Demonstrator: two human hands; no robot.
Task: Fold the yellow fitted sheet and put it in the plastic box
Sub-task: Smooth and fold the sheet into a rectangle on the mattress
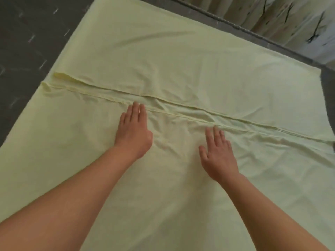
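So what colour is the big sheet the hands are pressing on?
Pale yellow, plain with no pattern. The sheet shows best in the head view.

Open room above the flat sheet point(163, 57); a curtain point(282, 20) hangs beyond its far-right edge.

- The pale yellow fabric fitted sheet point(163, 51) is spread flat on a dark grey flecked surface point(27, 42). Two of its edges meet in a long hem line point(190, 110) that runs across the middle.
- The left hand point(133, 131) lies palm down on the near side of that line, fingers straight and together, tips right at it.
- The right hand point(218, 154) is on the near side too, flat, fingers a bit spread, tips right up at the line.
- The fabric is pretty crumpled along the line around both hands and smoother on the far side.
- Way beyond the line there's a beige curtain with dark branch marks point(290, 20).
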